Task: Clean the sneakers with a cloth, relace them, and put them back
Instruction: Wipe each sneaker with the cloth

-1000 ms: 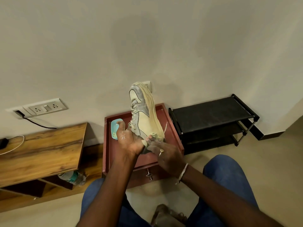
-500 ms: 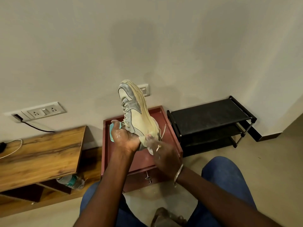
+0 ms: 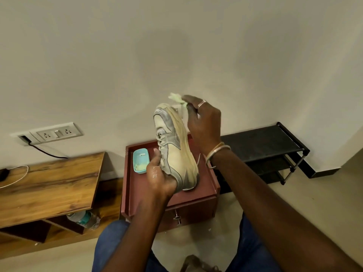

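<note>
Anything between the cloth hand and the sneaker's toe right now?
Nothing visible. The right hand pinches the cloth right beside the toe of the sneaker, and the left hand grips the heel end.

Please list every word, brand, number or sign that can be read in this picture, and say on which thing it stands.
No text can be read anywhere.
Bottle: the teal label is too blurred to read.
Sneaker: no brand or word shows on its side.
Dish: a small white mark, too small to read.
Socket plate: no lettering shows.
</note>
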